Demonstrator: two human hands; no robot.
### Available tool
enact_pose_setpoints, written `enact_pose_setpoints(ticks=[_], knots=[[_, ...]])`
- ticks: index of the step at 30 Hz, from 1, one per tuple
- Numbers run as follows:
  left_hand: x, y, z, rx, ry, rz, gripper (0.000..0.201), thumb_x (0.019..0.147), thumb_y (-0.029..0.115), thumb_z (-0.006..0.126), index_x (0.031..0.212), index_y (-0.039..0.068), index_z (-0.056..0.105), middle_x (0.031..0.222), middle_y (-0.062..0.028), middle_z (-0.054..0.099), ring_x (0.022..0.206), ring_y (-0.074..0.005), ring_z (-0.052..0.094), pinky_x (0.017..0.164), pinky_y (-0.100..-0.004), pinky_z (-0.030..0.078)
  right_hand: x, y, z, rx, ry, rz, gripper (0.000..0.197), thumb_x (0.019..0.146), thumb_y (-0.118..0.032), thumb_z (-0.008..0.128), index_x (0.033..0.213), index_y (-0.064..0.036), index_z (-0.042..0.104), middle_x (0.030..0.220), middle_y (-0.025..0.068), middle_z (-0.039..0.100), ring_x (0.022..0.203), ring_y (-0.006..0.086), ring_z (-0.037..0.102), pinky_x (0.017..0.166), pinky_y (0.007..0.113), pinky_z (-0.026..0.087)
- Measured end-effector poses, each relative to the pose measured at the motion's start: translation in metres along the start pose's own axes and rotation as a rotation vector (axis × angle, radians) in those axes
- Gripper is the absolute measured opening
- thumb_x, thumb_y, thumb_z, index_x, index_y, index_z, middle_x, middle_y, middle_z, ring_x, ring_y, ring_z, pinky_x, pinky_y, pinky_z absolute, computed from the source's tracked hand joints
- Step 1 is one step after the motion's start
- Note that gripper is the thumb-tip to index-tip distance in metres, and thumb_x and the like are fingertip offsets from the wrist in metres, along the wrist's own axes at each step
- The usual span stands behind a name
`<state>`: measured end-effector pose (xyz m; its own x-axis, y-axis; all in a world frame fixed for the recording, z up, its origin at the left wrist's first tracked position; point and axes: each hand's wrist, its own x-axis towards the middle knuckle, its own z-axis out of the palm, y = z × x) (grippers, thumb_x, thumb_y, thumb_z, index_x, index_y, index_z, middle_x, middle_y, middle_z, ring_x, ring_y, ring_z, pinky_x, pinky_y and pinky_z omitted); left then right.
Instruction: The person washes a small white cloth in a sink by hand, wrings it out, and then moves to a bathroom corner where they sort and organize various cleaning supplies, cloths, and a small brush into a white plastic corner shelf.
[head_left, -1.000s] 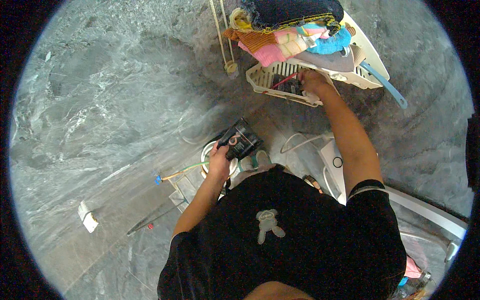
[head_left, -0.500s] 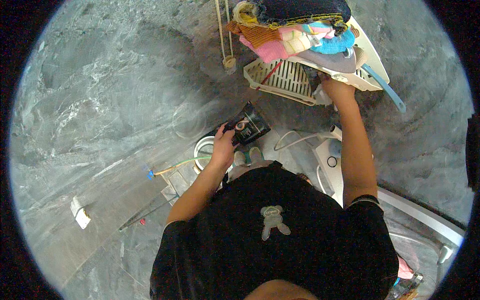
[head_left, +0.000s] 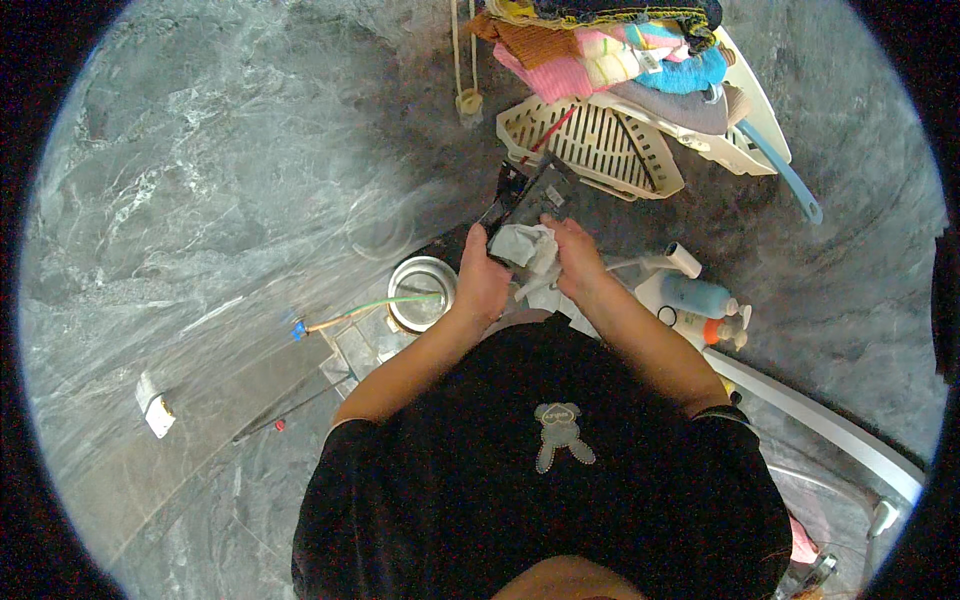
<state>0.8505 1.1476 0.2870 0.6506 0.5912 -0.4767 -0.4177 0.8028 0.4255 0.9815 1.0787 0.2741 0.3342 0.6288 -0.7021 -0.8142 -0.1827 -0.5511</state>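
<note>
In front of my chest, my left hand (head_left: 482, 278) is closed on the side of a black pouch (head_left: 550, 190). The pouch is tilted, with its dark grey back showing. My right hand (head_left: 578, 262) is closed at its lower right part, holding a crumpled white thing (head_left: 528, 246) that looks like a thin bag or tissue. This lies against the pouch between my hands. Whether my right fingers also grip the pouch is hard to see.
A cream slatted corner shelf (head_left: 590, 150) stands ahead, below folded clothes (head_left: 620, 65) and a blue handle (head_left: 790, 180). At left is a metal pot (head_left: 422, 290) with a green hose (head_left: 385, 302) over it. Pump bottles (head_left: 700, 297) stand at right. Grey marbled walls (head_left: 230, 180) surround me.
My right hand has come back from the corner shelf with the crumpled white thing to the pouch. My left hand has moved right and turned the pouch. The pot is now uncovered.
</note>
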Motion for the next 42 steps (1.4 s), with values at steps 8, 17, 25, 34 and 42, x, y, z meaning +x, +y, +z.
enact_pose_setpoints(ticks=[8,17,25,34,42], knots=[[-0.016,0.008,-0.006,0.053,0.104,-0.031,0.033,0.091,0.023,0.046,0.113,-0.001,0.046,0.108,-0.0113,0.054,0.098,-0.0231,0.054,0.084,-0.0373,0.045,-0.014,0.019,0.022,-0.083,0.078,-0.085,0.050,0.080,-0.017,0.064,0.117,0.0050,0.040,0.096,0.0119,0.057,0.084,0.0194,0.057,0.072,0.032,0.047],[-0.020,0.010,-0.005,0.212,0.147,-0.064,0.038,0.092,0.028,0.043,0.113,-0.004,0.046,0.110,-0.0148,0.054,0.100,-0.0251,0.055,0.085,-0.0407,0.045,-0.023,-0.010,0.020,-0.076,0.145,-0.345,0.020,0.083,-0.018,0.061,0.097,-0.0046,0.054,0.089,0.0035,0.056,0.079,0.0135,0.055,0.068,0.027,0.045],[-0.021,0.005,-0.003,-0.166,-0.105,-0.125,0.036,0.093,0.027,0.039,0.121,0.005,0.043,0.117,-0.0115,0.053,0.107,-0.0259,0.051,0.097,-0.0386,0.037,-0.051,-0.027,0.043,-1.061,0.001,-1.045,0.026,0.080,-0.017,0.057,0.105,-0.0087,0.055,0.103,0.0117,0.055,0.097,0.0245,0.051,0.086,0.037,0.040],[-0.033,0.006,0.013,-0.161,-0.103,-0.061,0.032,0.094,0.024,0.035,0.120,0.006,0.042,0.120,-0.0094,0.049,0.111,-0.0204,0.047,0.094,-0.0375,0.039,-0.055,-0.012,0.052,-1.711,-0.121,-1.355,0.045,0.082,-0.019,0.046,0.125,-0.0068,0.044,0.134,0.0100,0.038,0.127,0.0308,0.030,0.102,0.054,0.016],[-0.046,0.022,0.029,0.547,0.063,0.000,0.018,0.091,0.011,0.039,0.105,0.000,0.042,0.108,-0.0143,0.056,0.097,-0.0228,0.055,0.080,-0.0387,0.045,-0.051,0.006,0.056,-1.404,-0.126,-1.216,0.045,0.082,-0.012,0.043,0.126,-0.0004,0.037,0.134,0.0225,0.031,0.126,0.0428,0.024,0.103,0.053,0.018]])
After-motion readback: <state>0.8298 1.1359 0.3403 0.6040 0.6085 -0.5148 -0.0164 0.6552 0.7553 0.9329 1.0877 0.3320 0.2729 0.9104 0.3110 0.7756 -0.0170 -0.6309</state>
